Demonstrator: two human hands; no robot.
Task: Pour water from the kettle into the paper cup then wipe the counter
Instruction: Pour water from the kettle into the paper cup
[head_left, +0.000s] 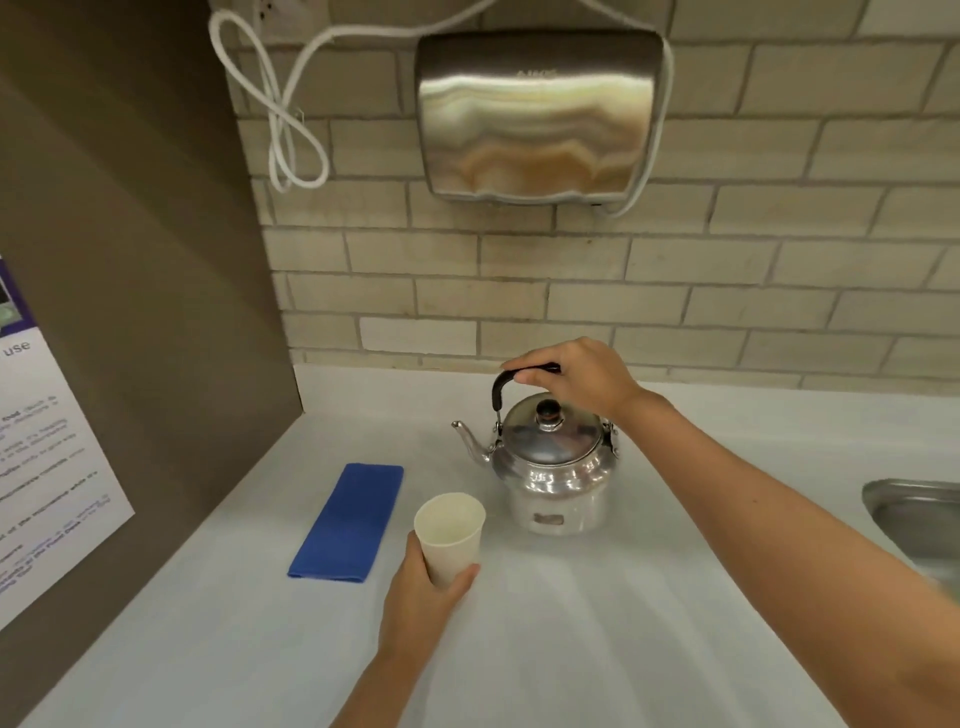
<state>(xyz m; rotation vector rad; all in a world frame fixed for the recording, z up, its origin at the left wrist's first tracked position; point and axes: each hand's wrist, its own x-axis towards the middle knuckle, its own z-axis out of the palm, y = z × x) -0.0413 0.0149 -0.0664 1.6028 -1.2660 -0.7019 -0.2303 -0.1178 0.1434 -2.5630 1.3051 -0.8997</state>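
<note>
While the pour has not yet begun, both hands are already set for it. Nearest, the left hand (423, 587) wraps the lower part of the paper cup (451, 535), thumb on the right side, fingers around the back; grip closed on the cup. Cup is tilted slightly, mouth open toward the kettle's spout, and looks empty inside. Whether its base rests on the counter (597, 623) or is lifted just off it, I cannot tell. Likely reason for the hold: steady a light cup and bring its mouth under the spout.

To the left of the cup, a folded blue cloth (349, 522) lies flat on the counter, close by, untouched. Judged to be waiting for the wipe step; it sits clear of the pouring line.

Farther in, the kettle (553, 467) stands upright on the counter, lid on, spout (467, 439) pointing left toward the cup. Right hand (571, 379) is closed over the top of the black handle (511, 379), arm reaching in from the right. That grip suits a lift and a tip leftward.

Nothing stands between spout and cup. At the right edge, a metal sink (914, 514) rim shows, well apart from the kettle. On the far brick wall hang a steel hand dryer (535, 114) and a looped white cord (280, 104), both high above the work. Brown side panel with a poster (47, 441) bounds the left.
</note>
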